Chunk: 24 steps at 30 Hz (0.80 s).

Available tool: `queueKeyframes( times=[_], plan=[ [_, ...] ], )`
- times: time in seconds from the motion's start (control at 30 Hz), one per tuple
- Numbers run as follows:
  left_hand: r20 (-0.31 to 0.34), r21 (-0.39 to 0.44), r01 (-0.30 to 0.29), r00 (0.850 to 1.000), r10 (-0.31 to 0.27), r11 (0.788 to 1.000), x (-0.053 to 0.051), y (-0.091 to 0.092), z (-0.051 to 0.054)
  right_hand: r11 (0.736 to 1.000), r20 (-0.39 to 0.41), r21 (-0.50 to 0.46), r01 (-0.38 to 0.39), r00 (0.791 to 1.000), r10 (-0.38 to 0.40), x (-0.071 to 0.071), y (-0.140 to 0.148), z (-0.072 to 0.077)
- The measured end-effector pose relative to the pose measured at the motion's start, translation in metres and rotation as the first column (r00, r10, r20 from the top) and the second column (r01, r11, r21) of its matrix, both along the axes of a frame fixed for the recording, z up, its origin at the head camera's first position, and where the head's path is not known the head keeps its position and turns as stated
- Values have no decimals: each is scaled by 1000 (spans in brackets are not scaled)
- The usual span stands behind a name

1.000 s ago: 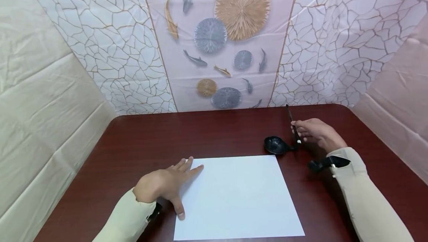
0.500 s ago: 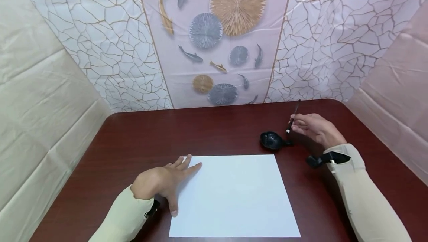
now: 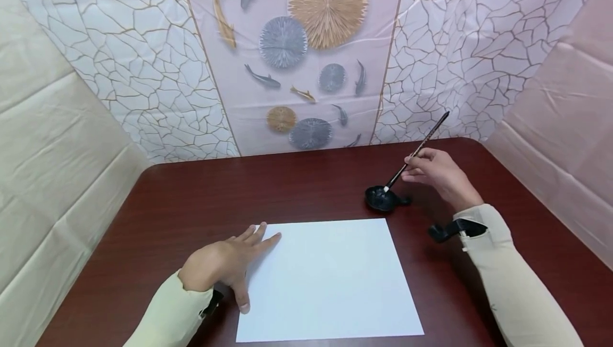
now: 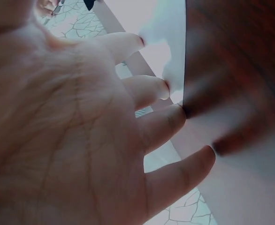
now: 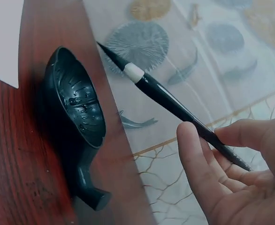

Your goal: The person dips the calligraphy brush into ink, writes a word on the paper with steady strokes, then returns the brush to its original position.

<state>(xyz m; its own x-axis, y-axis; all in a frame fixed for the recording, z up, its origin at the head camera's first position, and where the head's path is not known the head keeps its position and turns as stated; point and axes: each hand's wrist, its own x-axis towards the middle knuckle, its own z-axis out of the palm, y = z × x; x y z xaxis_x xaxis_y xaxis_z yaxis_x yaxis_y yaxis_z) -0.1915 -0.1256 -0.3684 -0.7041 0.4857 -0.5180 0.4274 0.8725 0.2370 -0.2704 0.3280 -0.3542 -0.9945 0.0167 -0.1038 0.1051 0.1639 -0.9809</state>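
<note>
My right hand (image 3: 438, 174) pinches a calligraphy brush (image 3: 428, 138) by its dark handle, between thumb and fingers. The brush slants, with its tip downward. In the right wrist view, its black bristles and white collar (image 5: 134, 72) show apart from a black ink dish (image 5: 79, 98), which has a scalloped bowl and a short handle. From the head, the brush tip overlaps the dish (image 3: 375, 201). A white sheet of paper (image 3: 330, 283) lies in front, and my left hand (image 3: 215, 264) rests at its left edge with fingers spread. The left wrist view shows that palm (image 4: 72, 117) and the fingertips.
Everything lies on a dark red-brown table (image 3: 287, 187). Behind it hangs a patterned cloth (image 3: 306, 91) with fish and round leaf shapes. Plain pale cloth (image 3: 57, 176) stands along the left side, and pinkish cloth (image 3: 560, 123) along the right.
The right hand has brought the brush leftward from the dish's handle to over its bowl, and the handle now tilts up to the right. The left hand stays at the paper's edge.
</note>
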Motion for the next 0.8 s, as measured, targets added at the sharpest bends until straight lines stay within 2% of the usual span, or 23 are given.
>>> queueKeyframes(
  times=[0.13,0.23,0.37,0.47,0.63,0.8],
  plan=[
    [1,-17,-14,1000,14,1000,1,-4,2,985,-102,169,38,995,-20,4,-14,9],
    [-9,-31,-16,1000,16,999,-2,-4,3,952,-200,296,83,980,-23,9,-21,19],
    [-22,-45,-13,1000,12,999,-5,-2,6,891,-300,429,152,954,-19,15,-30,33],
    [-16,-40,-18,1000,17,999,-5,-2,6,856,-340,483,185,940,-12,20,-37,38],
    [14,-27,-26,1000,27,999,-4,-3,2,806,-378,550,218,926,8,30,-45,35],
    [23,-13,-33,999,34,999,-4,-4,1,783,-417,572,242,908,24,33,-51,33]
  ],
)
